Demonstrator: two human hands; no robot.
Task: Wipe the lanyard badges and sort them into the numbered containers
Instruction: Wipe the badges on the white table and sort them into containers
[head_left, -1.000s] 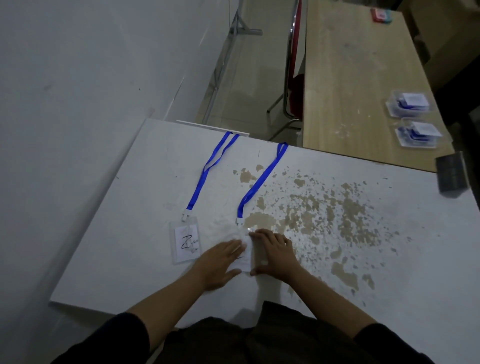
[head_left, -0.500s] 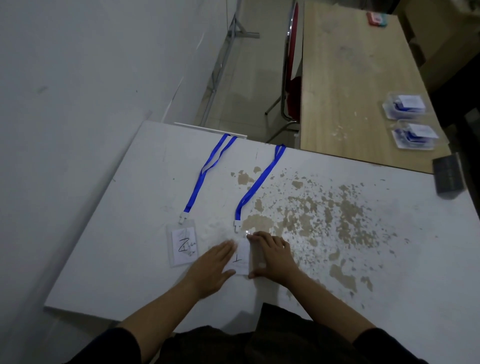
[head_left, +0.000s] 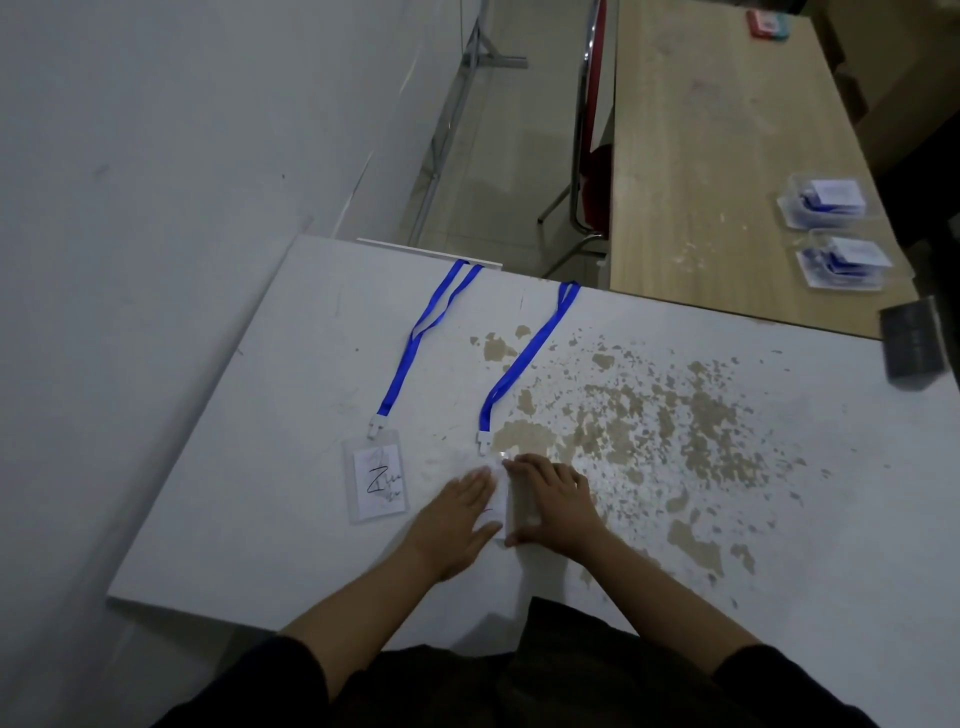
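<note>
1. The left hand (head_left: 460, 522) lies flat, palm down, fingers straight and together, its fingertips resting on the left part of a badge (head_left: 497, 493) near the front middle of the white table (head_left: 249, 467).
2. The right hand (head_left: 556, 506) lies just beside it, at 3 o'clock from the left one, fingers bent at the knuckles and thumb reaching along the badge's near edge; it presses on the badge's right part. Whether a cloth lies under it cannot be told. The two hands nearly touch over the badge.
3. Both forearms are bare, coming out of dark sleeves at 6 o'clock.
4. The pressed badge is a clear, shiny plastic sleeve with a white paper card inside; a white clip joins it to a flat blue ribbon lanyard (head_left: 524, 358) running toward 1 o'clock.
5. A second badge (head_left: 375, 480), rectangular, with dark handwriting, lies at 9 o'clock from the hands, apart from them; its blue lanyard (head_left: 415, 338) runs to the far edge. Two badges in all on this table.
6. The tabletop is white paint, flaked off in brown patches at 2 to 3 o'clock.
7. On the wooden table (head_left: 717, 156) at 1 o'clock stand two clear plastic containers (head_left: 823, 202), each holding blue lanyards and a white card.
</note>
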